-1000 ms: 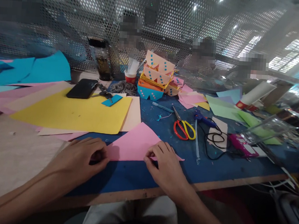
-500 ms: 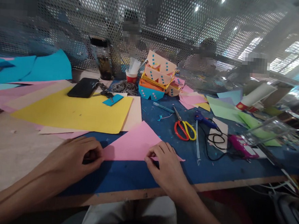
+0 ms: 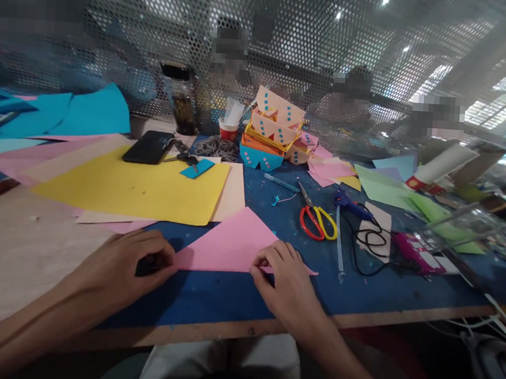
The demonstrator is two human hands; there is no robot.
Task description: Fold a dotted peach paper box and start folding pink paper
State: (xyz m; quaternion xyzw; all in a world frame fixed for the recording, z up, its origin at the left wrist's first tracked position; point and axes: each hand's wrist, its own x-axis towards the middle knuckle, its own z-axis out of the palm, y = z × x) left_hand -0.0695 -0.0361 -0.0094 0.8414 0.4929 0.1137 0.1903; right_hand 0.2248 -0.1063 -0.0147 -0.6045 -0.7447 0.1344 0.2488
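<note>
A pink paper triangle [image 3: 232, 243] lies on the blue table surface, its point facing away from me and its long straight edge toward me. My left hand [image 3: 144, 263] pinches its left corner between thumb and fingers. Along the same edge, right of the middle, my right hand [image 3: 279, 272] has thumb and fingertips closed on the paper. The right corner sticks out past that hand. Behind the triangle lie yellow sheets [image 3: 149, 188], and scissors [image 3: 319, 220] with red and yellow handles rest to the right.
Folded paper pieces [image 3: 269, 133] are stacked at the back beside a red cup [image 3: 228, 131] and a bottle [image 3: 183, 101]. A black phone [image 3: 148, 147] and keys lie on the sheets. At right are a blue glue gun [image 3: 351, 205], its cable and a magenta box [image 3: 417, 253].
The view has shifted slightly, so the table items appear a little further right. Both hands keep their hold on the pink paper, which looks the same.
</note>
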